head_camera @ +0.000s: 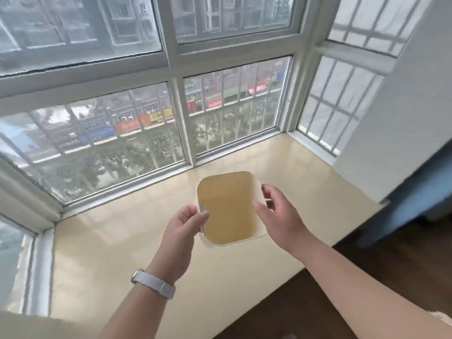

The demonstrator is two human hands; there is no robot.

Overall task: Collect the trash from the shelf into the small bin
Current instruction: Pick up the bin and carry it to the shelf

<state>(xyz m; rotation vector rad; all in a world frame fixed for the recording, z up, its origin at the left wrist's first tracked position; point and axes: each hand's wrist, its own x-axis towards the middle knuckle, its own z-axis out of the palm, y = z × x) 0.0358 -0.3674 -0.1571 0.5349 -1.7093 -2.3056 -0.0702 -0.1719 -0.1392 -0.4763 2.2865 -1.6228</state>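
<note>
Gripped with both hands: a small square bin of white plastic with rounded corners [228, 209], kept in the air above the glossy beige window shelf [97, 253] and not resting on it. Pinched at its left rim by the left hand [186, 225], with the thumb on top of the edge and the fingers under it. Clasped at its right rim by the right hand [277, 214], with the thumb on the edge and the fingers curled round the outer wall. Looked straight down into the bin and found only a plain tan inside. Made out no piece of trash anywhere in the view, neither in the bin nor on the part of the shelf shown below the white-framed windows [181, 123]. Judged the collecting as probably at its start, given a bin with nothing seen inside. Could not tell about trash on shelf parts outside the view. Left to do, by this judgement: find the trash, set the bin near it or free one hand, and drop every piece in.
</note>
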